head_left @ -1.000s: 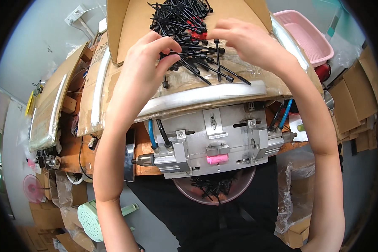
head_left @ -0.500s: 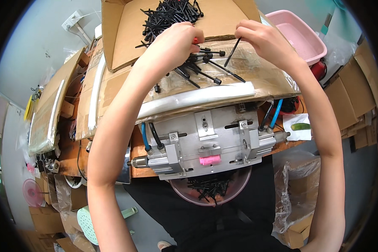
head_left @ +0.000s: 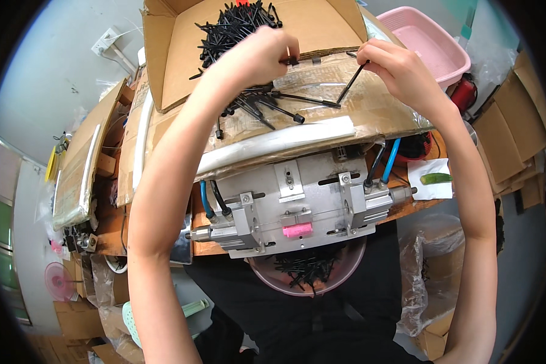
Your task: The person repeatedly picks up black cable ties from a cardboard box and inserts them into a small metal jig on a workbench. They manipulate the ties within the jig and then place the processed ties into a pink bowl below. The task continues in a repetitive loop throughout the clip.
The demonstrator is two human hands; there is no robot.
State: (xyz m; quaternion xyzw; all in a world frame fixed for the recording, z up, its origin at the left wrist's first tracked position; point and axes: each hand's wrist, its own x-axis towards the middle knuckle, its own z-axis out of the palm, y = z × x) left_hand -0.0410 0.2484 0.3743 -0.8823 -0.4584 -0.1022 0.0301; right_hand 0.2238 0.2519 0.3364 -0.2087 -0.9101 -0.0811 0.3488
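My right hand (head_left: 397, 70) pinches a thin black rod (head_left: 351, 84), which slants down to the left over the brown cardboard surface (head_left: 376, 115). To its left, my left hand (head_left: 264, 56) has its fingers drawn together above the cardboard. A small dark bit shows at those fingertips, too little to name. Several black rods with thick heads (head_left: 298, 119) lie loose below that hand, partly hidden by my wrist. Behind it, a heap of the same rods (head_left: 233, 36) fills part of an open cardboard box (head_left: 312, 27).
Nearer me stands a metal fixture plate (head_left: 255, 182) with two cylinders, hoses and a pink block (head_left: 297, 230). Beneath it, a translucent bowl (head_left: 359, 261) contains black rods. A white foam strip (head_left: 285, 141) edges the cardboard. A pink basin (head_left: 458, 64) sits at far right.
My right hand has moved slightly right and down with its rod. My left hand has shifted a little left. The whole view has tilted slightly.
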